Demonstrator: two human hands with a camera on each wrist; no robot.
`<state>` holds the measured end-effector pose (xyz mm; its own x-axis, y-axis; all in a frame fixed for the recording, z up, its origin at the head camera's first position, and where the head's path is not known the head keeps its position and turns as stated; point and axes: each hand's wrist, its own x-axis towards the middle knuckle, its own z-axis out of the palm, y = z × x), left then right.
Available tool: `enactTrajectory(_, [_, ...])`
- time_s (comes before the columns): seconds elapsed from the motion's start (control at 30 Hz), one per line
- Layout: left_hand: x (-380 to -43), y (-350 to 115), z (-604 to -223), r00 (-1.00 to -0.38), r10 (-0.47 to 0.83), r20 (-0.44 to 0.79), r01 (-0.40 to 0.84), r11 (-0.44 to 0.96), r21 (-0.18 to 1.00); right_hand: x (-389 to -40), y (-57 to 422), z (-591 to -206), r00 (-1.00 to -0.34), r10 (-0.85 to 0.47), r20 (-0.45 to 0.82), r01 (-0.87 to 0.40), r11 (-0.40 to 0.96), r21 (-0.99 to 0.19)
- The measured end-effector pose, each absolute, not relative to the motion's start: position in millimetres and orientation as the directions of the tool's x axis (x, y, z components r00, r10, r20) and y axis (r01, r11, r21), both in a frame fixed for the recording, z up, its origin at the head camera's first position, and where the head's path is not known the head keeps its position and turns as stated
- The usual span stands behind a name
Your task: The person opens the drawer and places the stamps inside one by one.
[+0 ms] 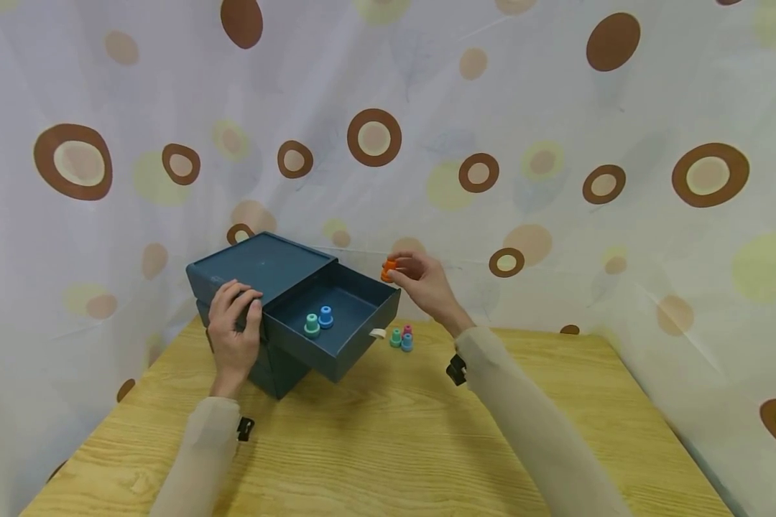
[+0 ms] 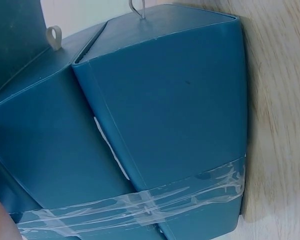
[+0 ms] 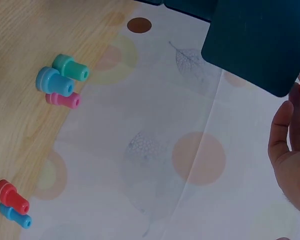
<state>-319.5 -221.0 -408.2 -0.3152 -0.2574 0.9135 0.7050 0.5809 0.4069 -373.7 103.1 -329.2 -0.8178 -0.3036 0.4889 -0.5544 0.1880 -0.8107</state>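
Over the far corner of the pulled-out drawer (image 1: pixel 362 343), my right hand (image 1: pixel 427 287) pinches a small orange toy stamp (image 1: pixel 388 270) between thumb and fingers. The right wrist view catches the stamp's dark-patterned round face at its edge. In the drawer stand a green stamp (image 1: pixel 312 326) and a blue stamp (image 1: pixel 325 317), side by side. My left hand (image 1: pixel 234 334) rests on the dark blue drawer cabinet (image 1: pixel 265 262), its bent fingers over the top edge near the drawer opening. Only a bit of that hand shows in the left wrist view.
Beyond the drawer, a green stamp (image 1: pixel 396 337), a pink stamp (image 1: pixel 407 330) and a light blue stamp (image 1: pixel 407 342) cluster on the wooden table (image 1: pixel 388 445). The right wrist view adds a red stamp (image 3: pixel 12 196) and another blue one (image 3: pixel 15 215). Clear tape (image 2: pixel 140 205) wraps the cabinet.
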Motion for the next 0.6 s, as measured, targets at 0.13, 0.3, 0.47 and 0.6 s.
enactTrajectory(0.13, [-320.1,-218.7,-406.8,-0.315,-0.256,0.914,0.708,0.578,0.405,-373.0,99.1,-332.4,-0.805,-0.328,0.494,-0.568,0.186,-0.802])
enactTrajectory(0.3, [-319.9,-218.4,-406.4,-0.308,-0.248,0.919,0.714,0.578,0.395,-371.4,90.1,-331.8,-0.776,-0.368,0.512,-0.599,0.176,-0.781])
enactTrajectory(0.47, [-321.4,-220.0,-407.5,-0.285,-0.249,0.925,0.726,0.574,0.378,-373.4,81.2,-326.9,-0.797,-0.396,0.456,-0.569,0.243,-0.785])
enactTrajectory(0.6, [-322.1,-220.4,-408.7,-0.275,-0.252,0.928,0.735,0.567,0.372,-376.0,75.2,-322.2,-0.806,-0.434,0.402,-0.552,0.309,-0.774])
